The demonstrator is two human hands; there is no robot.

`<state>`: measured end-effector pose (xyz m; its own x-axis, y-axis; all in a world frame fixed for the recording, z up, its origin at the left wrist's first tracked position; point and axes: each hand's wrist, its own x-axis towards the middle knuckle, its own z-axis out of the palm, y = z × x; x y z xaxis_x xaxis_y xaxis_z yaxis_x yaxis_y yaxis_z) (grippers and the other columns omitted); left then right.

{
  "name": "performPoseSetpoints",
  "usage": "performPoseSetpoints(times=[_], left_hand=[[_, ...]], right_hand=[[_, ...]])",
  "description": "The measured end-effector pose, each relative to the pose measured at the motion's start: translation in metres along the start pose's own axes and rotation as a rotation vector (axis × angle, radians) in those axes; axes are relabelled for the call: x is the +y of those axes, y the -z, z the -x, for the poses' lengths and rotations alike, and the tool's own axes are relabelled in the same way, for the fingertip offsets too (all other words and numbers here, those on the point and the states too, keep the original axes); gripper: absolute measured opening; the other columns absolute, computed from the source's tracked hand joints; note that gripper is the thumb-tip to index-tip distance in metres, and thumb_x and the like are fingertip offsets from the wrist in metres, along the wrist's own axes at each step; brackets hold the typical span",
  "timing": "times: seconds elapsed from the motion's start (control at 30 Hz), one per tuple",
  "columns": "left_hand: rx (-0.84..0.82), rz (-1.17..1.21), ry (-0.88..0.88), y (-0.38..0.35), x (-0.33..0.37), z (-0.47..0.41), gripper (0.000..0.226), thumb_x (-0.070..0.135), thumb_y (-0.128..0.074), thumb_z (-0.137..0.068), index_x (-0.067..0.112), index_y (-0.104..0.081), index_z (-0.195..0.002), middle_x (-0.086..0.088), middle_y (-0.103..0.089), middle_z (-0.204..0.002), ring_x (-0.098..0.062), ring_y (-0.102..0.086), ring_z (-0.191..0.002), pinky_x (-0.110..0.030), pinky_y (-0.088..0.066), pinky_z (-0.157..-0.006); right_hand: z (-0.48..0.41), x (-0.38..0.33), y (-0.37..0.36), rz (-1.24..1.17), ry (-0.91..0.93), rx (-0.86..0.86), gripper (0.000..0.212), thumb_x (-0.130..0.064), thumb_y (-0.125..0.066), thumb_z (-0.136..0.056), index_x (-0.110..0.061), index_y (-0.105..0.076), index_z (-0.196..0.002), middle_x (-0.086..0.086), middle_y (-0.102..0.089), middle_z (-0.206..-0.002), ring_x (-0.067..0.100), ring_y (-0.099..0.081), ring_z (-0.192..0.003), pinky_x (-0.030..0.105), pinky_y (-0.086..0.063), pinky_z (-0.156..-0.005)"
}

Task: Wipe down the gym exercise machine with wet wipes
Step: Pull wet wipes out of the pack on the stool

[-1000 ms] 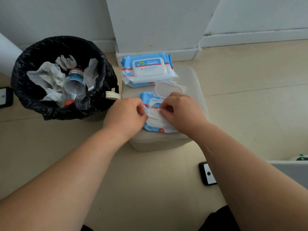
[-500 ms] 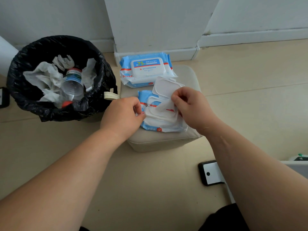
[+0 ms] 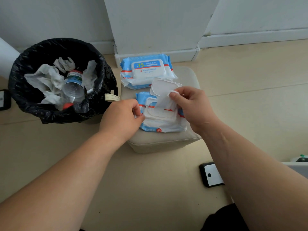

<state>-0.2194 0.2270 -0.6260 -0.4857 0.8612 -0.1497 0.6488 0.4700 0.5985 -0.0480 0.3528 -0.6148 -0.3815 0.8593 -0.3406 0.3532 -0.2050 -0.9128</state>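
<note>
Two blue-and-white wet wipe packs lie on a beige padded stool (image 3: 166, 142). The far pack (image 3: 147, 69) has its lid closed. On the near pack (image 3: 164, 126) the white lid (image 3: 162, 86) is flipped up. My left hand (image 3: 120, 117) pinches the near pack's left edge and holds it down. Over the opening, my right hand (image 3: 191, 105) pinches a thin white sheet (image 3: 164, 102) with a red stripe and lifts it; I cannot tell whether it is a seal or a wipe. No exercise machine is in view.
A bin with a black bag (image 3: 33, 107) stands left of the stool, holding crumpled white wipes and a plastic bottle (image 3: 74, 85). A black-cased phone (image 3: 211, 175) lies on the floor by my right forearm. White walls and skirting run behind the stool.
My right hand has risen from the pack's opening and moved right, drawing the thin white sheet up with it. My left hand has stayed on the pack's left edge.
</note>
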Motion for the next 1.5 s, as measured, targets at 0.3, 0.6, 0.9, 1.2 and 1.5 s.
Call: performPoseSetpoints(times=[0.3, 0.6, 0.9, 1.2, 1.5], left_hand=[[0.012, -0.042, 0.009, -0.001, 0.002, 0.0, 0.027, 0.029, -0.082, -0.078, 0.023, -0.058, -0.067, 0.008, -0.056, -0.065, -0.022, -0.056, -0.069, -0.033, -0.046, -0.062], [0.046, -0.014, -0.014, 0.003, 0.008, -0.001, 0.022, 0.023, -0.083, -0.076, 0.021, -0.062, -0.069, 0.009, -0.051, -0.076, -0.018, -0.051, -0.074, -0.029, -0.036, -0.067], [0.178, 0.144, 0.002, 0.011, 0.013, -0.005, 0.021, 0.016, -0.071, -0.079, 0.019, -0.061, -0.097, 0.001, -0.06, -0.093, -0.018, -0.052, -0.078, -0.031, -0.042, -0.074], [-0.182, -0.357, -0.427, 0.0, 0.026, 0.009, 0.047, 0.024, -0.045, -0.079, 0.031, -0.077, -0.113, 0.006, -0.065, -0.126, -0.033, -0.049, -0.103, -0.038, -0.037, -0.086], [-0.061, 0.107, -0.235, 0.002, 0.045, 0.01, 0.042, 0.025, -0.047, -0.08, 0.021, -0.08, -0.106, 0.004, -0.075, -0.111, -0.023, -0.062, -0.108, -0.03, -0.044, -0.092]], right_hand=[[-0.001, -0.026, 0.008, -0.697, -0.139, 0.083, 0.018, -0.018, -0.06, -0.103, -0.018, -0.061, -0.085, 0.0, -0.066, -0.082, 0.015, -0.064, -0.073, 0.032, -0.055, -0.065], [-0.001, -0.053, 0.046, -0.586, -0.079, 0.193, 0.022, -0.015, -0.045, -0.096, -0.008, -0.063, -0.084, 0.011, -0.075, -0.093, 0.019, -0.061, -0.067, 0.028, -0.047, -0.063], [0.016, -0.049, 0.029, 0.34, 0.096, -0.343, 0.024, -0.037, -0.052, -0.072, -0.015, -0.059, -0.064, -0.003, -0.079, -0.103, 0.005, -0.051, -0.066, 0.029, -0.038, -0.064], [0.018, -0.027, 0.024, 0.568, -0.006, -0.46, 0.051, -0.063, -0.047, -0.056, -0.015, -0.061, -0.069, 0.018, -0.071, -0.114, 0.023, -0.056, -0.084, 0.044, -0.051, -0.083], [0.022, -0.027, 0.033, 0.081, 0.065, -0.215, 0.013, -0.028, -0.066, -0.085, -0.018, -0.067, -0.076, 0.003, -0.063, -0.075, 0.018, -0.057, -0.068, 0.033, -0.047, -0.057]])
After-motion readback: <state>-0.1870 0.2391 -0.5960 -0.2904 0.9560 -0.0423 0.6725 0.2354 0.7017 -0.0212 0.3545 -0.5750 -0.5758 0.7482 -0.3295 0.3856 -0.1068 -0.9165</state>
